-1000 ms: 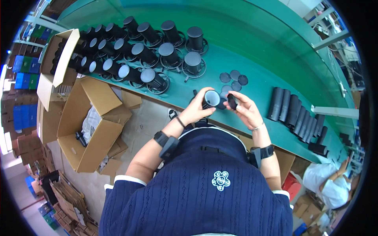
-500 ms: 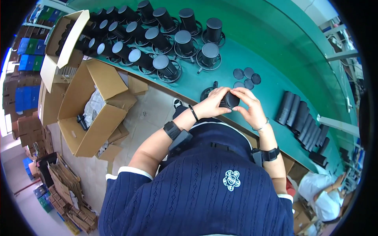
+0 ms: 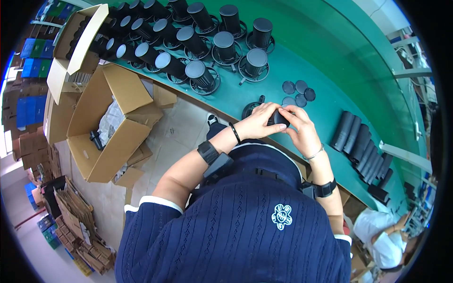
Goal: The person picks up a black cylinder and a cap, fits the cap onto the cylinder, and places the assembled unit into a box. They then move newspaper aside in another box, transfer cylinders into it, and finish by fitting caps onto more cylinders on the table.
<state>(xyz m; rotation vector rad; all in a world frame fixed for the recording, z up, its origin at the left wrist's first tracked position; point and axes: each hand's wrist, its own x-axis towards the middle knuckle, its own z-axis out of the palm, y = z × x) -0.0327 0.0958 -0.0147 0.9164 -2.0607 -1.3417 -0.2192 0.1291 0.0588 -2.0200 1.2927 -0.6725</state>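
At the near edge of the green bench, my left hand (image 3: 259, 121) is closed round a black ribbed cylinder (image 3: 275, 120) with a round flat cap. My right hand (image 3: 301, 131) grips the same cylinder from the other side, its fingers and thumb near the cap's rim. Part of a black ring-shaped base (image 3: 247, 111) shows beside my left hand; how it joins the cylinder is hidden. Just beyond my hands lie several loose black round discs (image 3: 300, 87), flat on the bench.
Rows of capped black cylinders on ringed bases (image 3: 225, 46) stand at the back left. Several dark tubes (image 3: 357, 144) lie side by side on the right. An open cardboard box (image 3: 85, 141) sits left of the bench. A person in white (image 3: 380, 236) is at the lower right.
The whole view has shifted slightly. Both hands stay on the cylinder; my fingers have moved a little around its cap, covering more of it.
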